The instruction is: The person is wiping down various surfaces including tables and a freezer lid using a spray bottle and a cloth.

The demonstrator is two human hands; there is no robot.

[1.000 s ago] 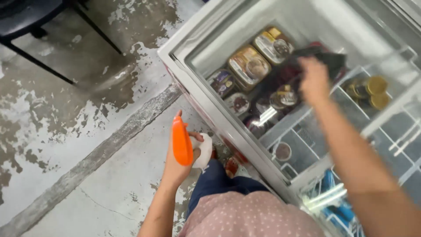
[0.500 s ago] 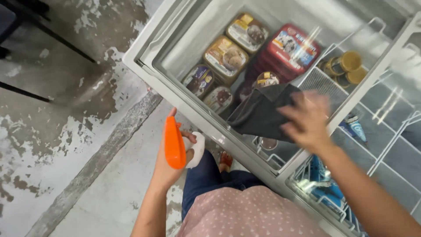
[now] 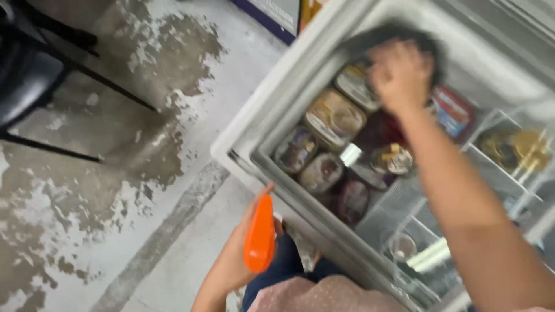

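Nearest, the left hand (image 3: 234, 263) has its fingers wrapped around an orange plastic spray bottle (image 3: 259, 237), held beside the white freezer rim (image 3: 272, 110) over open, blotchy concrete floor (image 3: 115, 173). Farther in, the right hand (image 3: 400, 75) presses curled fingers onto a blurred dark cloth (image 3: 381, 34) at the far rim, above round ice-cream tubs (image 3: 334, 115).

Both arms in view, hands well apart.
Left hand (image 3: 240, 248) is held low with fingers curled closed; right hand (image 3: 400, 75) is extended forward, arm outstretched, fingers bent downward.
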